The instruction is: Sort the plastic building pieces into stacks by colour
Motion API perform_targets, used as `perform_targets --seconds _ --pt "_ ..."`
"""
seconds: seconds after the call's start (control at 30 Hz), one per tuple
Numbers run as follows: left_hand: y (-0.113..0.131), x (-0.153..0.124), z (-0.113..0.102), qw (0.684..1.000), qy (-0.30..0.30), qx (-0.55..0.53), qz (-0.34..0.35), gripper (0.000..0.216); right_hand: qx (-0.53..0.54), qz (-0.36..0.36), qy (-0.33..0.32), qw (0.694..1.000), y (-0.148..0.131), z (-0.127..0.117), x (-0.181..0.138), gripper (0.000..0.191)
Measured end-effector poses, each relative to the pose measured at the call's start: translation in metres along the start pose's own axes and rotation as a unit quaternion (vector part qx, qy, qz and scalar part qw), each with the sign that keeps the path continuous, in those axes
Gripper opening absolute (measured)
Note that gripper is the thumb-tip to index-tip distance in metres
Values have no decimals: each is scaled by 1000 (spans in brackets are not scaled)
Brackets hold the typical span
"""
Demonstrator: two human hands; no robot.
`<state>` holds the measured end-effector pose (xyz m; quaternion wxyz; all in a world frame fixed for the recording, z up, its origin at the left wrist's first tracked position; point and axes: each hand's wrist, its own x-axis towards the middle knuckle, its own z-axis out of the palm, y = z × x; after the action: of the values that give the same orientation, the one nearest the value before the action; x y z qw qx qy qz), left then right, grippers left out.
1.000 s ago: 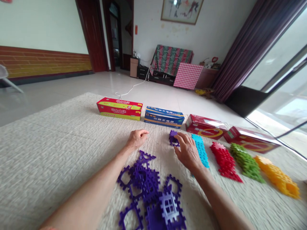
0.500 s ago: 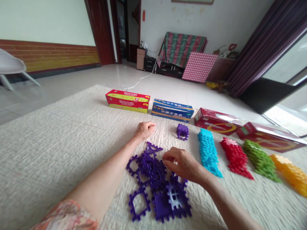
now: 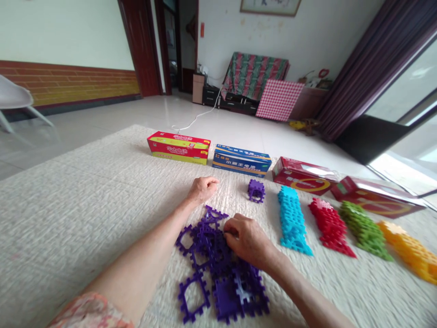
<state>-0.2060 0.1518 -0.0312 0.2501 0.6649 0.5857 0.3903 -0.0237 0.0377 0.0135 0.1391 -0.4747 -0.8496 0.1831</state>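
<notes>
My left hand rests on the woven mat beyond a loose pile of purple interlocking building pieces, its fingers curled in and no object showing in them. Over the right side of that pile, my right hand has thumb and fingers drawn together against the pieces. What sits between its fingertips is hidden. Square frames with openings, a solid purple panel and a pale window-like piece lie nearest me. A small purple stack stands apart, beyond my right hand.
To the right lie rows of interlocking pieces: blue, red, green and yellow. Behind them stand a red-yellow box, a blue box and two dark red boxes along the mat.
My right hand has come slightly down and left onto the purple pieces, with its fingers closer together. My left hand stays in place on the mat. The view has shifted slightly.
</notes>
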Motion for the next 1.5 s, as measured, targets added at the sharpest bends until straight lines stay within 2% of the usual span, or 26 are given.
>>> perform_targets --seconds 0.17,0.27,0.37,0.43,0.5,0.63,0.8,0.97,1.1,1.23,1.5 --pt "2 0 -1 1000 -4 3 1 28 50 5 34 998 12 -16 2 10" --pt "1 -1 -1 1000 -2 0 5 28 70 5 87 994 22 -32 3 8" --pt "1 0 -1 1000 -4 -1 1 29 40 1 151 988 33 -43 5 5" --pt "2 0 -1 1000 -6 1 0 29 2 -5 168 986 40 -45 4 6" --pt "2 0 -2 1000 -6 2 2 29 -40 -9 143 989 47 -44 3 10" --pt "2 0 -2 1000 -5 0 4 28 -76 -34 52 995 58 -38 -1 25" --pt "2 -1 -1 1000 -2 0 10 28 -65 -63 43 995 63 -28 -3 38" --pt "1 0 -1 1000 -3 0 9 28 -58 -48 34 997 64 -24 -1 33" --pt "-1 1 0 1000 -4 0 12 28 -87 -31 119 989 66 -25 5 38" --pt "-4 2 2 1000 -1 -4 18 27 -175 9 214 961 78 -21 10 44" --pt "-4 2 3 1000 2 1 18 28 -243 19 238 940 95 -15 15 46"
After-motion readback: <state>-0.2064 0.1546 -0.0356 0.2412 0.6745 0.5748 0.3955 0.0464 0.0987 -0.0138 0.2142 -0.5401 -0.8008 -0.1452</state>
